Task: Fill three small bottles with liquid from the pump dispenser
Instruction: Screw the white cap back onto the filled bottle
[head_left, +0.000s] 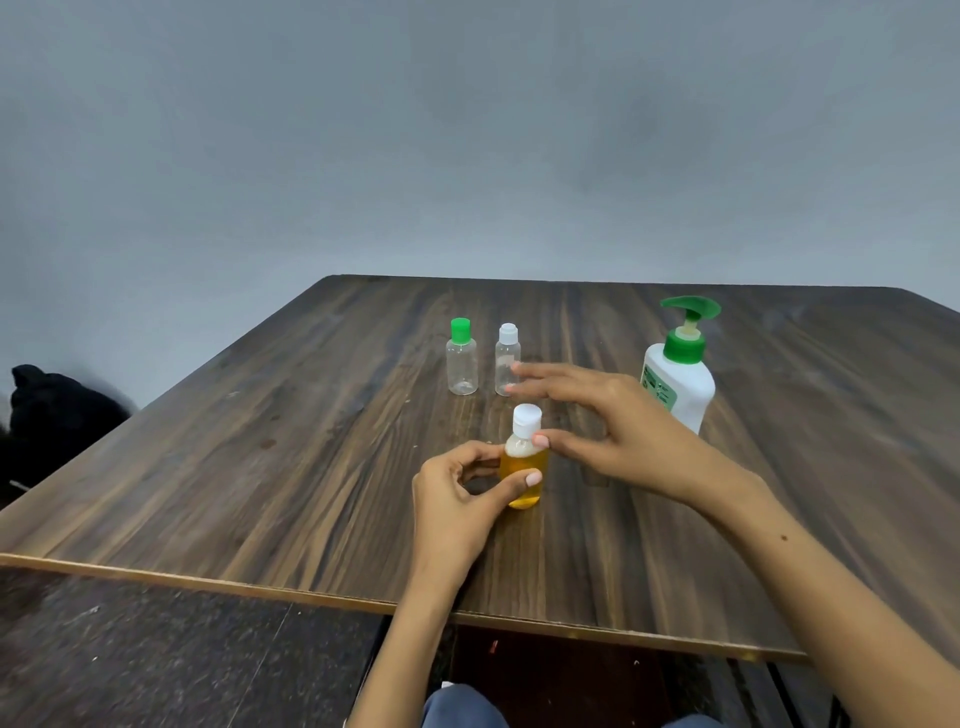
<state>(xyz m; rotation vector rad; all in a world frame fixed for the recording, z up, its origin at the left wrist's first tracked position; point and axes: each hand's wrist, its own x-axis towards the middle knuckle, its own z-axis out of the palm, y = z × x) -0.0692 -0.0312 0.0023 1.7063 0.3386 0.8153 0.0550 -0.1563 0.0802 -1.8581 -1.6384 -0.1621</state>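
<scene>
A small bottle (523, 462) with a white cap and amber liquid inside stands near the middle of the wooden table (260, 467). My left hand (457, 499) holds its body between thumb and fingers. My right hand (613, 421) hovers just right of the cap with fingers spread and straight, the thumb tip close to the bottle's neck. Two clear empty bottles stand farther back: one with a green cap (461, 358), one with a white cap (507, 358). The white pump dispenser (680, 374) with a green pump head stands at the right.
The table's near edge (208, 582) runs across the lower view, with dark floor below. A black object (52, 415) lies off the table's left side. A grey wall stands behind the table.
</scene>
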